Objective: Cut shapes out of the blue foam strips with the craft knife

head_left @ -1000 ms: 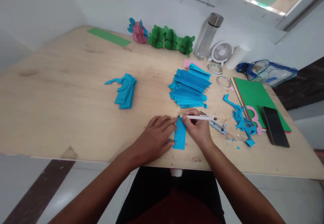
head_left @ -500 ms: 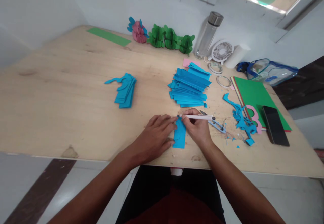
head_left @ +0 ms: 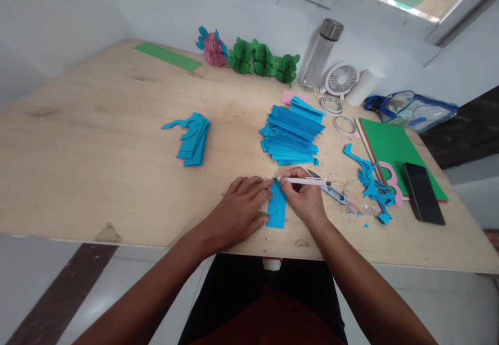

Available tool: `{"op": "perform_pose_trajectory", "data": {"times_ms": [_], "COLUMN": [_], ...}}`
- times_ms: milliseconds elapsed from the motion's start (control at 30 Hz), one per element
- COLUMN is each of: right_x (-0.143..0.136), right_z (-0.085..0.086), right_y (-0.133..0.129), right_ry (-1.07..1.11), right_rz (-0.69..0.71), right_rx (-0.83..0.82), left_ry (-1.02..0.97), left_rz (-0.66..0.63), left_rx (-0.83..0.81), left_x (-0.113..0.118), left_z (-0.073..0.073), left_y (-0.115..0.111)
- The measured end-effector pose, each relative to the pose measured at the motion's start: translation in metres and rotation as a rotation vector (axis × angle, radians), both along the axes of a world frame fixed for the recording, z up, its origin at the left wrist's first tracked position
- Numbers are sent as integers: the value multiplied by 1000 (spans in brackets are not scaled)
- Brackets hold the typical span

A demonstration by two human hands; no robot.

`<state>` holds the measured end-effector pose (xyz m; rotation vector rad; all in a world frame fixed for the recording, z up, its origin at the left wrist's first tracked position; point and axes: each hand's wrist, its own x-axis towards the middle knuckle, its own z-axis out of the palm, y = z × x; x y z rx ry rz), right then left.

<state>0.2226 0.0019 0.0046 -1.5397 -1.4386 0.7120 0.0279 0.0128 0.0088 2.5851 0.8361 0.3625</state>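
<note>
My right hand pinches a white pen, its tip at the top end of a small blue paper strip. A curved line shows on the strip. On the strip's left edge rest the fingertips of my left hand, its fingers stretched out and holding nothing. Just beyond my hands lies a fanned stack of folded blue paper. Against my right hand is a light blue tool with a pointed blade, like a cutter, partly hidden by that hand.
Cut blue pieces lie to the left. Blue scraps, a black phone and green sheets are at the right. Along the wall stand green paper ornaments, a glass bottle and a small fan. Tape rolls lie nearby.
The pen tip has shifted very slightly at the strip's top end. Both hands and the paper stay almost where they were.
</note>
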Motion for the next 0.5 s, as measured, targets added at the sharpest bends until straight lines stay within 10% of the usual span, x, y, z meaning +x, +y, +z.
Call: {"op": "perform_pose_trajectory", "data": {"times_ms": [500], "right_x": [-1], "right_z": [-1], "right_y": [1], "right_ry": [-52], "right_rz": [-20], "right_rx": [16], "left_ry": [-9], "left_rz": [3], "left_rx": [0], "left_x": [1], "left_z": [-1], "left_y": [1]}}
